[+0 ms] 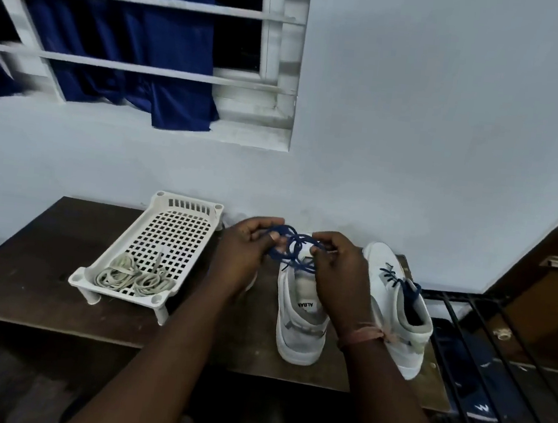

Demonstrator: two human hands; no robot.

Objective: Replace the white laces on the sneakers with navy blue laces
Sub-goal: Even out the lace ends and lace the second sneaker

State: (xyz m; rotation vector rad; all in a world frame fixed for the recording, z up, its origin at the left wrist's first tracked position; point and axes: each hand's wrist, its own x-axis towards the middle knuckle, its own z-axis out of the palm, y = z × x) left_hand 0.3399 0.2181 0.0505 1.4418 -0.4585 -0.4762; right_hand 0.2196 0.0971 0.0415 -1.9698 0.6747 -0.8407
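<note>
Two white sneakers stand on a dark wooden table (38, 289), heels toward me. The left sneaker (299, 330) has no lace in its eyelets that I can see. Above its tongue both hands hold a coiled navy blue lace (292, 247): my left hand (249, 253) grips one side of the coil, my right hand (336, 279) pinches the other. The right sneaker (397, 313) carries a navy lace (401, 281) through its eyelets. Removed white laces (132, 278) lie bundled in a white perforated tray (179, 225) at the left.
The table stands against a pale wall below a barred window with a blue curtain (116, 39). A black metal rack (483, 353) stands at the table's right end, with a brown wooden door (553, 274) behind it.
</note>
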